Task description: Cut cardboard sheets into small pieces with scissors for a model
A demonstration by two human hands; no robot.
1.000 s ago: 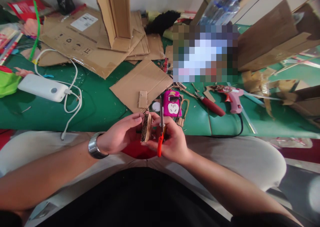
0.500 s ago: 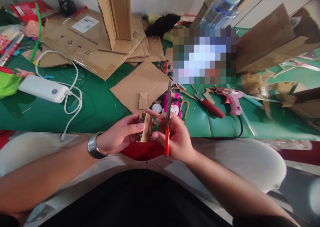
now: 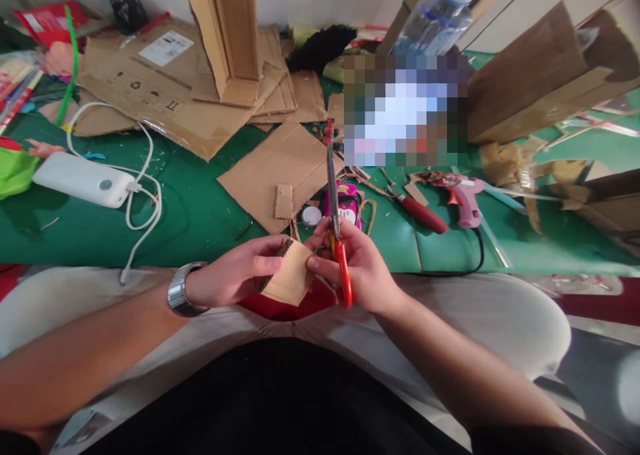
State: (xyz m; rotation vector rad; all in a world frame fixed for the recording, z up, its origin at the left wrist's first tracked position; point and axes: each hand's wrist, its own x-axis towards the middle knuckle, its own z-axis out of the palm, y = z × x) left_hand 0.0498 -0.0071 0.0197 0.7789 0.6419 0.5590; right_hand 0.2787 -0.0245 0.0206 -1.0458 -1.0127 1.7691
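Between my hands, just in front of the table edge, is a small layered cardboard block (image 3: 291, 275) with its flat tan face turned up. My left hand (image 3: 245, 268) grips its left side, thumb on the face near the corrugated edge. With thumb and fingertips my right hand (image 3: 363, 268) touches the block's right side, and it also carries orange-handled scissors (image 3: 344, 275), blades pointing away over a pink toy car (image 3: 345, 198). Beyond the block lie a flat cardboard sheet (image 3: 265, 168) with a small cardboard piece (image 3: 283, 201) on it, and a white round cap (image 3: 311, 215).
On the green table, a white power bank (image 3: 83, 178) with a cable lies left. To the right are a red-handled tool (image 3: 423, 213), a pink glue gun (image 3: 469, 201) and cardboard boxes (image 3: 530, 75). Stacked cardboard (image 3: 200, 115) and a water bottle (image 3: 433, 21) stand behind.
The cardboard block has turned, so its broad face now shows more than its corrugated edge. My right thumb has come onto it, and the scissors tilt more to the left at the tip.
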